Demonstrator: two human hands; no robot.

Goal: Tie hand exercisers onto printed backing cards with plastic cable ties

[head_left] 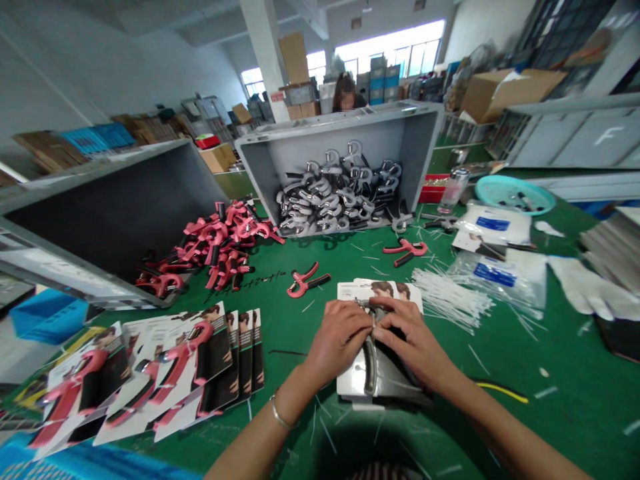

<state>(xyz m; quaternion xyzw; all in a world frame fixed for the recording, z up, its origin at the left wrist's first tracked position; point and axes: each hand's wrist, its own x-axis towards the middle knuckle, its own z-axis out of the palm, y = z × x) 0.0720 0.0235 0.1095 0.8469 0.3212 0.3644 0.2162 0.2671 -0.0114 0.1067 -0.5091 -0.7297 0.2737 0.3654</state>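
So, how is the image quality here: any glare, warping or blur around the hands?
Head view: the far windows are blown out white. Head view: wide-lens warping bows the rim of the grey bin. Head view: the left hand, right hand and grey hand gripper are sharp and evenly lit, with a soft shadow on the green table at the bottom edge.

Brightness: bright, even daylight over the green surface [550, 413].
Source: windows [390, 47] at 12 o'clock, blown out to white; a smaller one at 11 o'clock.
Shadows: soft and short; a dark patch at 6 o'clock; the inside of the big bin [115, 213] at 9 o'clock is dim.
Glare: sheen on the plastic bags [500, 273] at 3 o'clock.
Distortion: wide-angle bend, with straight lines leaning at 9 and 3 o'clock.
Focus: left hand [337, 340] and right hand [415, 343] are crisp; the corners are smeared.
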